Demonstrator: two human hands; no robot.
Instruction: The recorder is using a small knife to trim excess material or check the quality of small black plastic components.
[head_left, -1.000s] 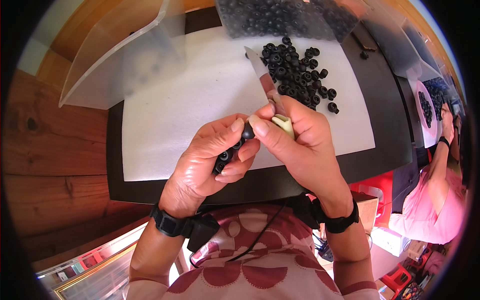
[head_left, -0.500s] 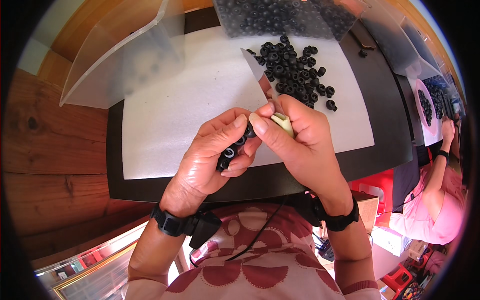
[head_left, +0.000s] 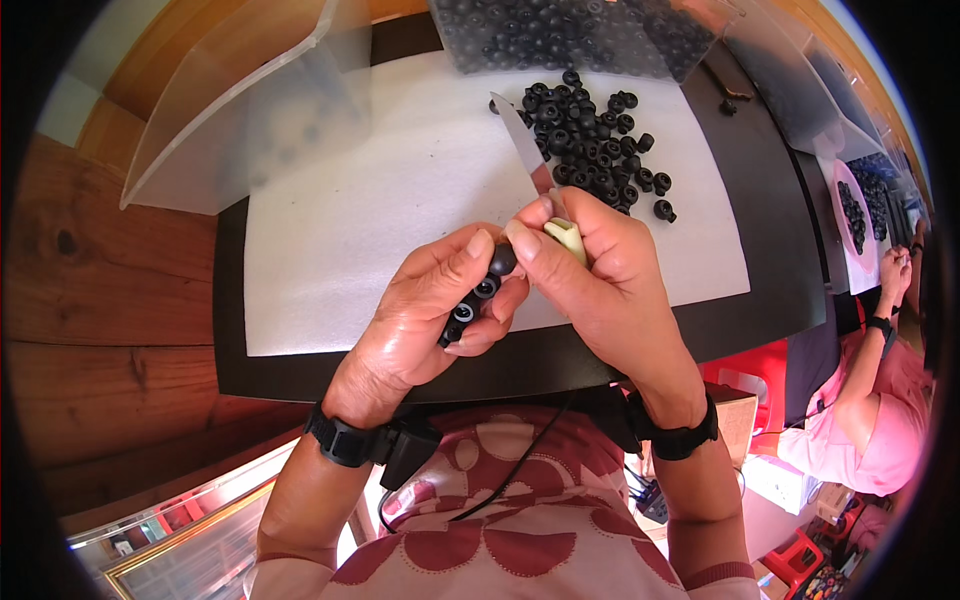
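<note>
My left hand [head_left: 425,305] is closed around several small round black parts [head_left: 466,310], which look like rubber or plastic caps. One of them, a smooth black part [head_left: 502,260], is pinched at the thumb and fingertips. My right hand [head_left: 610,275] grips a knife by its pale yellow handle [head_left: 567,238]. The knife's blade [head_left: 522,140] points away and to the left, over the white sheet. Both thumbs nearly meet at the pinched part. A pile of loose black parts [head_left: 585,140] lies just beyond my right hand.
A white sheet [head_left: 340,270] covers much of the dark table [head_left: 780,260]. A clear bin full of black parts [head_left: 580,40] stands at the back; another translucent bin [head_left: 240,130] is at left. To the right, a co-worker's hands [head_left: 895,275] are near a pink tray [head_left: 848,215].
The knife blade has swung slightly to the right and more upright. The pinched black part has turned and shows more of its smooth round side.
</note>
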